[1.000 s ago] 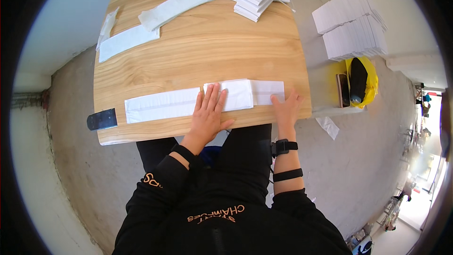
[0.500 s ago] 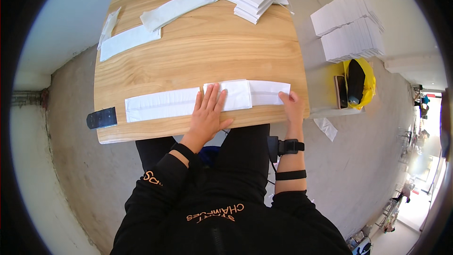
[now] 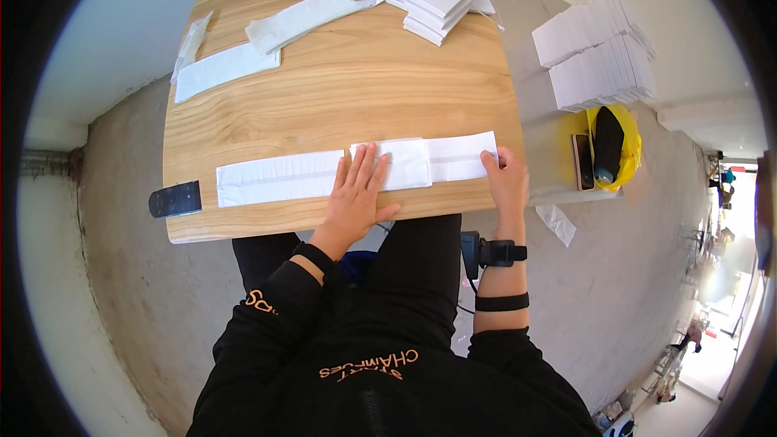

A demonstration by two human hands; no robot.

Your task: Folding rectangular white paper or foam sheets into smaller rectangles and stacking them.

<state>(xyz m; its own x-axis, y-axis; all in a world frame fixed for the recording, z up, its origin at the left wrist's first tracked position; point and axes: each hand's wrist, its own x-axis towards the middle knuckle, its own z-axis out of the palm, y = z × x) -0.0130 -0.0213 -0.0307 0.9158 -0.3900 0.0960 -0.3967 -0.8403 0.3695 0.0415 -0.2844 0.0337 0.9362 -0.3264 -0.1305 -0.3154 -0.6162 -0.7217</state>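
Table (image 3: pixel 348 97), wooden, across centre and top of frame. Strip (image 3: pixel 279 182), long, white, along the table's lower edge; flat there, probably for even support. Left hand (image 3: pixel 354 197), centre, spread over the strip, grasping nothing; likely a weight against sliding. Sheet (image 3: pixel 461 158), white, right of centre, protruding from the strip's right end. Right hand (image 3: pixel 508 184), right of centre, pinching the sheet's outer edge, presumably for control of that end. Device (image 3: pixel 176 200), dark, left side, apparently out of the way.
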